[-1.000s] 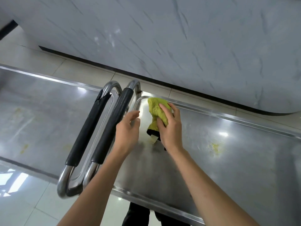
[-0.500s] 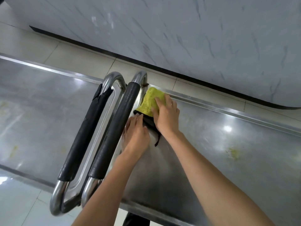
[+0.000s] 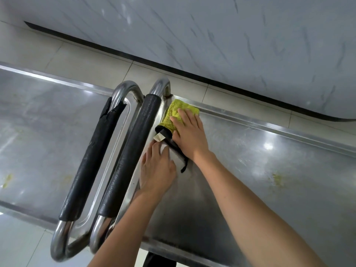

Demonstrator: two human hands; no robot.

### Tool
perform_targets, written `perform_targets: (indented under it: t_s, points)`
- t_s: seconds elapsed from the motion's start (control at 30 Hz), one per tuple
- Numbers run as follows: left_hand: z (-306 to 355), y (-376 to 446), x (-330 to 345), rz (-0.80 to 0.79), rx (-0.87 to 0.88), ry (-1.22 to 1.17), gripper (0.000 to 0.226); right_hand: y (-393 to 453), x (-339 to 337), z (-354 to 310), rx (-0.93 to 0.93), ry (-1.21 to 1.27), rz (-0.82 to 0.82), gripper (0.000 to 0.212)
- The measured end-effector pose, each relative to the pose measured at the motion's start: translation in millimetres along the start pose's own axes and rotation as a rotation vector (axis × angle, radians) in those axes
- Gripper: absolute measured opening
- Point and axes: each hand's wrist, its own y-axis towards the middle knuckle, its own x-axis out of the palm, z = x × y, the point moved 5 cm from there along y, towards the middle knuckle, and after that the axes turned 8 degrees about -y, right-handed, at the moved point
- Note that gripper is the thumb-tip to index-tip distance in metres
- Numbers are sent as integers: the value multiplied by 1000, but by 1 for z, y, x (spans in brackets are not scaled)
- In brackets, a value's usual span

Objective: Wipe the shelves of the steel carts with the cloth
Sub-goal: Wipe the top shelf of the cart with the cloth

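A yellow-green cloth (image 3: 174,112) with a black hem lies in the far left corner of the right steel cart's top shelf (image 3: 269,170). My right hand (image 3: 189,134) presses flat on the cloth with straight fingers. My left hand (image 3: 157,167) rests flat on the shelf just beside the cloth's black edge, close to the cart's padded handle (image 3: 131,155). A second steel cart shelf (image 3: 38,135) stands to the left, with its own handle (image 3: 92,157) whose black padding is torn at the top.
Yellowish stains mark the right shelf (image 3: 277,179) and the left shelf (image 3: 7,180). A grey marbled wall (image 3: 212,35) with a black base strip runs behind the carts. Pale tiled floor (image 3: 23,243) shows below.
My right hand has pushed the cloth further into the far left corner of the shelf. My left hand has dropped from near the handle and now lies flat on the shelf.
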Motion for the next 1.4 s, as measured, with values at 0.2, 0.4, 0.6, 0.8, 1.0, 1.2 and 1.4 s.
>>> perform_targets:
  t_s: [0.2, 0.4, 0.6, 0.8, 1.0, 1.2, 1.4]
  points:
    - [4, 7, -6, -71, 15, 29, 45, -11, -3, 20, 52, 24, -34, 50]
    - [32, 10, 0, -105, 1, 132, 43, -44, -12, 55, 96, -11, 47, 48]
    - [94, 13, 15, -86, 179, 89, 40, -82, -19, 105, 198, -7, 60, 48]
    - [139, 16, 35, -93, 265, 68, 38, -131, -27, 164, 276, -19, 87, 47]
    - [169, 15, 53, -140, 291, 144, 37, -180, -33, 227, 388, -21, 89, 47]
    - [182, 13, 64, -191, 272, 249, 38, -229, -41, 284, 547, -30, 69, 47]
    - [179, 9, 65, -169, 304, 253, 37, -252, -45, 302, 613, -10, 47, 49]
